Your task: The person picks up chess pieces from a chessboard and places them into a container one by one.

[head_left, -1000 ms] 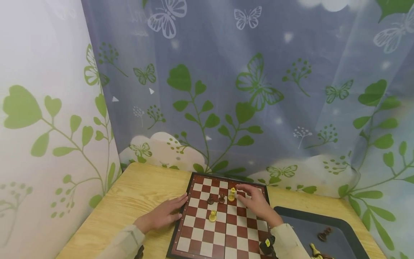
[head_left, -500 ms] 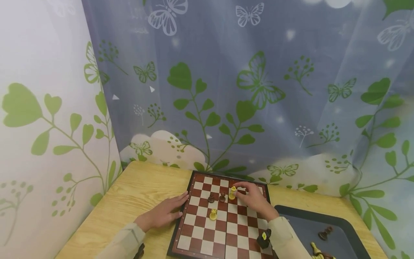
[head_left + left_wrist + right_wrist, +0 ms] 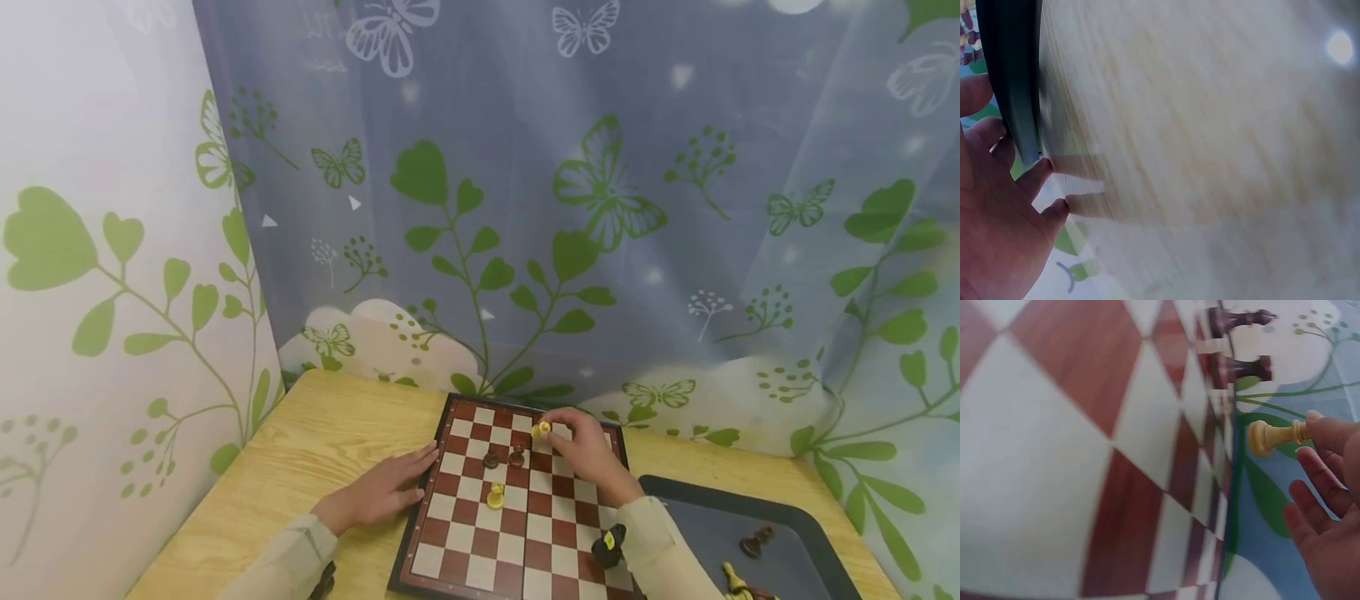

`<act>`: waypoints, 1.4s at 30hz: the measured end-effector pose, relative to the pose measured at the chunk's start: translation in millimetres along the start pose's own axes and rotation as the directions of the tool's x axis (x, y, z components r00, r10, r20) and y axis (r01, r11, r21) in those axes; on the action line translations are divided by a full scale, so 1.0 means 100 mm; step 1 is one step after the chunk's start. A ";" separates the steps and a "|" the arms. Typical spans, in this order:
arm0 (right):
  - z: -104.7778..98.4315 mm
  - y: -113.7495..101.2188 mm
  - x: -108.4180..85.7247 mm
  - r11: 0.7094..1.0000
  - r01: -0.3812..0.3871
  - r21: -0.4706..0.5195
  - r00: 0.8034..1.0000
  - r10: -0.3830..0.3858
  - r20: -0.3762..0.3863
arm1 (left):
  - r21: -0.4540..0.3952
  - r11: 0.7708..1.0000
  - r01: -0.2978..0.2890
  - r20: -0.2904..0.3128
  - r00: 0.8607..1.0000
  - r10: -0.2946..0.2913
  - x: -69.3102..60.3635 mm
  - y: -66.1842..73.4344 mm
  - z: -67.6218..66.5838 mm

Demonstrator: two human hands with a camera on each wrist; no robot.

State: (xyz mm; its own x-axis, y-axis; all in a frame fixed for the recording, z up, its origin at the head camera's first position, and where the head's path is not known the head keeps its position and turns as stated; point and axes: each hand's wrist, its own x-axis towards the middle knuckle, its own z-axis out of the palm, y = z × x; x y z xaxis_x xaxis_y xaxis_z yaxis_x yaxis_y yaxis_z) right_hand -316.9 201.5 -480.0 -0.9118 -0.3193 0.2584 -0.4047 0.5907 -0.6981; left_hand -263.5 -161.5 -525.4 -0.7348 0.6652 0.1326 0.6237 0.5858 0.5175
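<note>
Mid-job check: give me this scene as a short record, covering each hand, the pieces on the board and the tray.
Right hand: pinches a held yellow piece near its top, base clear of the board
Left hand: rests at the chessboard's left edge
On board: near yellow piece, left brown piece, right brown piece, all upright
Tray: right of board; fallen brown piece, yellow tray piece at frame's lower edge

A second ago, the yellow chess piece stood up straight on the board, and the right hand was open just beside it. Now that hand pinches the piece near its top, and it is tilted, up off the board.
</note>
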 end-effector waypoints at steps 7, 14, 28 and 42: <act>-0.07 -0.02 -0.03 1.000 0.004 -0.007 1.000 -0.004 -0.031 | 0.000 1.000 -0.004 -0.001 1.000 0.004 0.00 0.01 0.00; -0.13 0.01 -0.11 1.000 0.009 0.007 0.999 -0.009 -0.039 | -0.024 1.000 0.020 0.009 1.000 -0.019 0.00 -0.02 0.01; -0.23 0.03 -0.28 0.995 -0.015 0.098 0.999 0.019 -0.046 | -0.039 0.998 0.053 0.014 0.999 -0.052 0.00 -0.04 0.02; -0.47 0.09 -0.61 0.998 -0.069 -0.001 0.990 0.068 -0.121 | -0.047 0.998 0.047 0.015 0.999 -0.047 -0.01 -0.01 0.00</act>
State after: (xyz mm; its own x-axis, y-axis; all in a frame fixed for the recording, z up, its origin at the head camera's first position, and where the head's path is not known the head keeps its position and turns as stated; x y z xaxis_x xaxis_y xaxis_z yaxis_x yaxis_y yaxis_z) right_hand -268.2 261.6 -470.9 -0.9390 -0.1861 0.2891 -0.3410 0.6118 -0.7137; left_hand -263.1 -163.0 -525.6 -0.7590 0.6440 0.0955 0.5748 0.5940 0.5628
